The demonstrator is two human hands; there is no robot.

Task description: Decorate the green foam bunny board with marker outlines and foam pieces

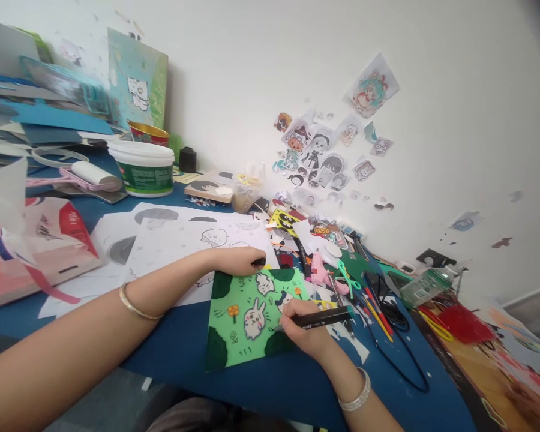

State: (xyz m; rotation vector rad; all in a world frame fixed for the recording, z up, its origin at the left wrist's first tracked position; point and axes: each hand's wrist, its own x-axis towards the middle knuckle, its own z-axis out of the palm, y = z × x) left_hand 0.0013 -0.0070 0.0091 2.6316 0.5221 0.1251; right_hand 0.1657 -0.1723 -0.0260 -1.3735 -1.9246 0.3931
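A green drawing (247,315) with white cartoon rabbits and dark green corners lies on the blue table (184,342). My right hand (303,327) is closed round a black marker (326,317), its tip resting on the drawing's right part. My left hand (240,261) rests at the drawing's top edge, fingers curled in, dark-painted nails showing; whether anything is in it I cannot make out. A gold bangle (135,306) sits on my left wrist and a silver bracelet (357,396) on my right.
Printed white sheets (175,237) lie behind the drawing. A white tub (141,168), pink glue gun (319,271), pens, scissors and a black cable (398,360) crowd the right. Stickers cover the wall (324,156). Stacked papers and a red-white bag (36,240) sit left.
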